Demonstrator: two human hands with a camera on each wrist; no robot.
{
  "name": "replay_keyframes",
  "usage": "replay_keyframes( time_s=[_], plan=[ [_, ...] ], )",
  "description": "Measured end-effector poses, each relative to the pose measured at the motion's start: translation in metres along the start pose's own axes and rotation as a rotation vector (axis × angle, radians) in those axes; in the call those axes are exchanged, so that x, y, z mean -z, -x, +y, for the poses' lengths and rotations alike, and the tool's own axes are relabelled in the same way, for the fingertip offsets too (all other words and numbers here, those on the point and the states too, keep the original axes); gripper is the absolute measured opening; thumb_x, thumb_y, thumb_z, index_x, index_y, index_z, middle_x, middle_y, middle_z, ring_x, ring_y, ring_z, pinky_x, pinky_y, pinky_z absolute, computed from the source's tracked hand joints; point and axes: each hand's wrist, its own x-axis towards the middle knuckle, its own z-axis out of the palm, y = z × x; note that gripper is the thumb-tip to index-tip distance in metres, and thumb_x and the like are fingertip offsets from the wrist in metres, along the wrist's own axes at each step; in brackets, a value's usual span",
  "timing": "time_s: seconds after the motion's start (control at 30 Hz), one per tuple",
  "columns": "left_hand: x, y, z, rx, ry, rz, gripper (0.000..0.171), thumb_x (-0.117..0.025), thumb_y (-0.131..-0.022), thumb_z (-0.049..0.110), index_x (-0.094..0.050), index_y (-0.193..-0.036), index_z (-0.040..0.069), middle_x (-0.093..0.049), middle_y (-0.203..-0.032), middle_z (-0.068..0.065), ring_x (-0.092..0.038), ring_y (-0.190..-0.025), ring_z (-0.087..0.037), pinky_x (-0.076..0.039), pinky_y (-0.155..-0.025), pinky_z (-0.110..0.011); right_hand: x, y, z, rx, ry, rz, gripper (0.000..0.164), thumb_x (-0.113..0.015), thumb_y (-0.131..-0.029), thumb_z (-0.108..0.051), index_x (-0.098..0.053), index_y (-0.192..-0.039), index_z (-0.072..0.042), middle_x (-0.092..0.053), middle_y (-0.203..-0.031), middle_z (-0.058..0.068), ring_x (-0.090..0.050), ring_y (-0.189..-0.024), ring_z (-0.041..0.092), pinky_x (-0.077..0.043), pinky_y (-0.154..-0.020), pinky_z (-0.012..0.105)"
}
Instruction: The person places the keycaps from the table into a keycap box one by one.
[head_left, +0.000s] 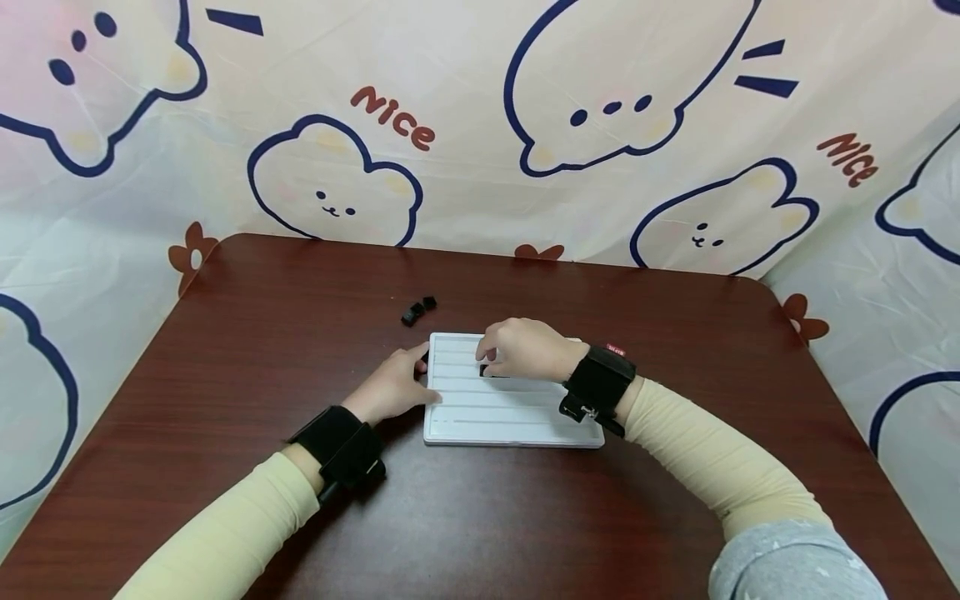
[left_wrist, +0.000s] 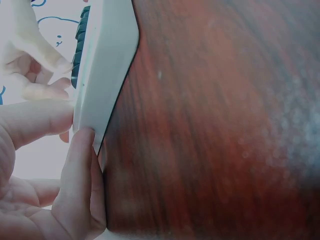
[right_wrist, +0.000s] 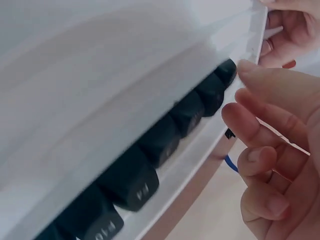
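Note:
A white ridged tray (head_left: 517, 425) lies on the table, and my left hand (head_left: 390, 387) grips its left edge. In the left wrist view, the fingers of that hand press against the tray's corner (left_wrist: 107, 65). A row of black keycaps (right_wrist: 162, 142) with pale lettering sits along one ridge; in the head view my right hand (head_left: 528, 350) covers most of them. The thumb of my right hand (right_wrist: 285, 135) touches the keycap at the row's end, while its other fingers are loosely bent with a gap to the thumb.
Several loose black keycaps (head_left: 416, 310) lie on the dark brown table (head_left: 300, 333), just beyond the tray's far left corner. A patterned cloth (head_left: 465, 192) hangs behind the table and along its sides. Both wrists wear black straps (head_left: 341, 446).

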Motion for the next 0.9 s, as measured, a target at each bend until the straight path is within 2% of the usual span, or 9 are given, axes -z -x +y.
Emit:
replay_keyframes(
  time_s=[0.23,0.9],
  plan=[
    [-0.0015,0.0011,0.0004,-0.013,0.01,0.004,0.091,-0.081,-0.087,0.006,-0.027,-0.161,0.0,-0.053,-0.123,-0.017,-0.05,-0.093,-0.025,-0.041,-0.083,-0.036,-0.0045,0.001,-0.0007,0.028,0.03,-0.012,0.01,-0.083,-0.087,-0.01,-0.08,-0.096,-0.013,-0.071,-0.098,-0.002,-0.066,-0.09,0.012,-0.054,-0.081,0.029],
    [-0.0008,0.0005,-0.0011,-0.011,0.014,0.015,0.091,-0.081,-0.087,0.006,-0.028,-0.161,0.002,-0.053,-0.124,-0.017,-0.05,-0.095,-0.025,-0.041,-0.084,-0.036,-0.0074,-0.0026,-0.0011,0.04,-0.02,0.012,0.012,-0.082,-0.086,-0.005,-0.078,-0.096,-0.009,-0.07,-0.095,-0.001,-0.064,-0.088,0.013,-0.053,-0.081,0.028]
  ],
)
